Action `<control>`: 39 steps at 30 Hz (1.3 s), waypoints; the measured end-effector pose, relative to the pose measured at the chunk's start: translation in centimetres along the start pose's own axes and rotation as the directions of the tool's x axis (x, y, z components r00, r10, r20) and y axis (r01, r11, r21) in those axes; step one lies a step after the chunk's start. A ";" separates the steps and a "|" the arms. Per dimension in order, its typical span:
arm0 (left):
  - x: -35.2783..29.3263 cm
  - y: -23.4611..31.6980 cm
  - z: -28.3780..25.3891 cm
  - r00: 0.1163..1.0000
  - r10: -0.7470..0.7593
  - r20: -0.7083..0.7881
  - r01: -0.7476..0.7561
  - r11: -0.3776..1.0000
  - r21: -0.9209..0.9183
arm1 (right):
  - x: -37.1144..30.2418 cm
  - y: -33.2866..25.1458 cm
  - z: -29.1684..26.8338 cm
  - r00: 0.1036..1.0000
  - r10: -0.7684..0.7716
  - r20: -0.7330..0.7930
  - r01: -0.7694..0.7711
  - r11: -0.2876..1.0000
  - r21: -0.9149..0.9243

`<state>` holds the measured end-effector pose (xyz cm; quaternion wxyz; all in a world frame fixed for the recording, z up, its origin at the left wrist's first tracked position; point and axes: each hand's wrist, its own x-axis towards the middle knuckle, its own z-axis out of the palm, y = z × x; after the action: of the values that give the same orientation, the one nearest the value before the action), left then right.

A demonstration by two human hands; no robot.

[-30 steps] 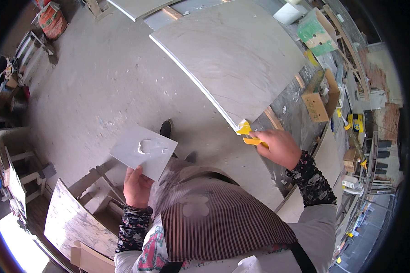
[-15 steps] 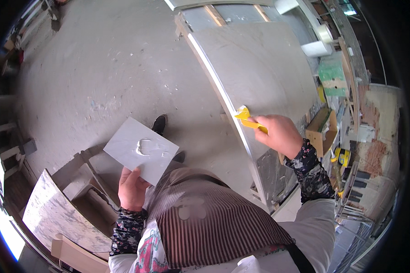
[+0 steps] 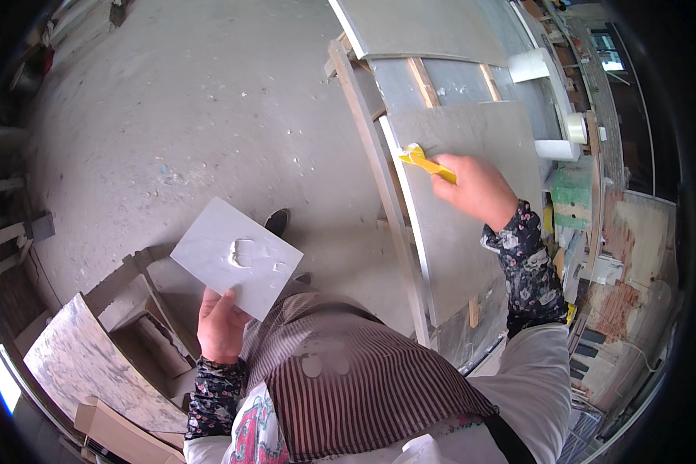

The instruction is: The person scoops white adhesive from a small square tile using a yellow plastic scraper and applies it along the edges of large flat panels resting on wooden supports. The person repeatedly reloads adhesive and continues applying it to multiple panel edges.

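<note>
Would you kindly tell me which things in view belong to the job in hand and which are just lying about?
In use:
- yellow scraper, in the right hand
- small grey board with white paste, in the left hand
- large grey panel at the scraper

Apparently lying about:
- green box
- marbled sheet

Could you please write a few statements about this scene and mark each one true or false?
1. The right hand holds a yellow scraper. True.
2. The left hand is empty. False: the left hand holds a grey plate.
3. White paste lies on the grey plate. True.
4. The apron is plain green. False: the apron has dark stripes.
5. The yellow scraper is by the white edge of a large panel. True.
</note>
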<state>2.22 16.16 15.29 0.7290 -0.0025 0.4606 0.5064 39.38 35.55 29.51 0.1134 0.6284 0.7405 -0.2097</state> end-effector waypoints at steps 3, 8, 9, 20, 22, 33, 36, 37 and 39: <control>0.8 0.9 0.1 1.000 -0.007 0.026 0.007 1.000 0.011 | 2.6 -0.4 -1.6 1.000 0.000 -0.002 -0.001 0.999 -0.034; 2.2 2.9 1.7 0.998 -0.024 0.056 0.021 0.998 0.055 | 3.3 -1.9 -2.5 0.894 -0.114 -0.434 0.205 0.964 0.168; 2.4 3.4 2.3 0.997 -0.029 0.076 0.023 0.997 0.073 | 1.9 -2.2 -2.5 0.869 -0.117 -0.481 0.245 0.946 0.212; -0.6 1.0 11.4 0.834 -0.184 0.520 0.084 0.974 0.209 | -18.9 -4.1 2.1 0.930 -0.111 -0.350 0.251 0.888 0.385; -2.8 -1.6 12.6 0.844 -0.203 0.496 0.069 0.959 0.275 | -23.8 -4.1 4.0 0.949 -0.051 -0.312 0.187 0.887 0.423; -15.0 -14.7 13.3 0.543 -0.427 0.723 -0.030 0.850 0.525 | -46.3 -6.5 18.1 0.895 0.284 -0.345 -0.126 0.902 0.413; -17.3 -18.0 13.5 0.458 -0.514 0.725 -0.090 0.785 0.613 | -48.7 -7.2 20.9 0.786 0.381 -0.487 -0.147 0.880 0.451; -17.8 -18.9 13.7 0.424 -0.552 0.718 -0.125 0.749 0.650 | -49.0 -7.3 21.5 0.738 0.413 -0.533 -0.146 0.869 0.472; -18.8 -20.2 14.0 0.388 -0.622 0.680 -0.193 0.666 0.720 | -49.9 -7.8 22.3 0.667 0.490 -0.562 -0.178 0.836 0.519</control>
<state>25.33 -0.95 26.68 0.8599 0.4801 0.1450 0.0947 38.87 -19.56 32.61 -0.2637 0.7972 0.5344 -0.0966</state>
